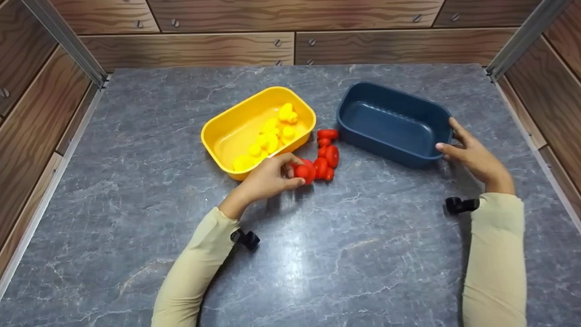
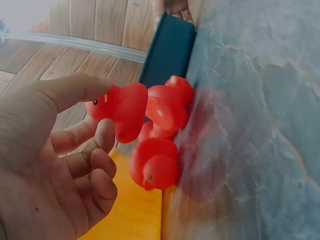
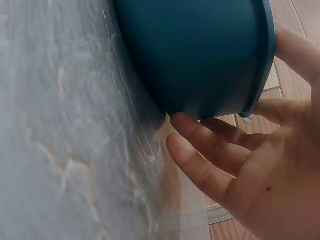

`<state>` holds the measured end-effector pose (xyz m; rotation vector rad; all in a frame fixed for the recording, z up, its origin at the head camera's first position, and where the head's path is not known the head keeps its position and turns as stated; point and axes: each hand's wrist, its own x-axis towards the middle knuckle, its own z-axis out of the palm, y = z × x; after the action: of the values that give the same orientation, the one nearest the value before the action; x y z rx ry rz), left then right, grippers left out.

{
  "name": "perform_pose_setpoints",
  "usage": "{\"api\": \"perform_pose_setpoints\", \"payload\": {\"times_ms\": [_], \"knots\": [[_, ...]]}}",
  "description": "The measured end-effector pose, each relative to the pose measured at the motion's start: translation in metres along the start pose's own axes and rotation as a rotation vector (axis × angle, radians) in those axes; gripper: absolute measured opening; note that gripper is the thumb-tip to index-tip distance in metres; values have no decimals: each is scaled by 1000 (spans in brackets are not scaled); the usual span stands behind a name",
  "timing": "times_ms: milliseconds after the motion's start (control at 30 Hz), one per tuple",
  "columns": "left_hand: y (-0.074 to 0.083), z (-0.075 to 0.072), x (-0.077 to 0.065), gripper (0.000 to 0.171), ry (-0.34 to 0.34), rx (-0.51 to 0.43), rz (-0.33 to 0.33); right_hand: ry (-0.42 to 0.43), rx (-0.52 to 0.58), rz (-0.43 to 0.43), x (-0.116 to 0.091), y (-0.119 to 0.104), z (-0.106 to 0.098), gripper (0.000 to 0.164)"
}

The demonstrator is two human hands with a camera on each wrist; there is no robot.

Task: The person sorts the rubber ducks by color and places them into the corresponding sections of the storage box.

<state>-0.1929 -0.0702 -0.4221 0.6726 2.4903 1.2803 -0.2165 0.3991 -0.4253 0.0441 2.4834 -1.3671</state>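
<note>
One yellow bin point(image 1: 231, 134), yellow ducks point(image 1: 271, 141) inside too bunched to count; one blue bin point(image 1: 390, 125). Four red ducks point(image 1: 332, 156): three on the table point(image 1: 363, 277) between bins, one pinched by the inward-angled left hand point(image 1: 270, 178). Right hand point(image 1: 477, 156) grips blue bin's right end, thumb over rim.

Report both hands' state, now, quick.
Left hand: holding a red toy duck in a pinch.
Right hand: holding the dark blue tub at its right end.

Between yellow bin point(image 1: 233, 134) and blue bin point(image 1: 390, 125), red ducks point(image 1: 332, 156) block the front; behind is free.
</note>
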Motion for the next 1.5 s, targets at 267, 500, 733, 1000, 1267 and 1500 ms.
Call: {"api": "perform_pose_setpoints", "payload": {"times_ms": [267,500,733,1000,1267,1500], "knots": [[6,-1,-3,32,14,-84,13,11,40,-1,0,2,1,86],[9,-1,-3,32,27,-140,31,31,53,1,1,2,2,87],[9,4,0,33,33,-149,53,26,51,0,0,3,1,88],[22,11,11,34,45,-114,110,12,70,4,-1,1,1,89],[41,14,26,32,90,-244,137,12,58,40,-2,-2,0,89],[54,18,38,32,87,-322,122,5,73,9,0,2,1,88]]}}
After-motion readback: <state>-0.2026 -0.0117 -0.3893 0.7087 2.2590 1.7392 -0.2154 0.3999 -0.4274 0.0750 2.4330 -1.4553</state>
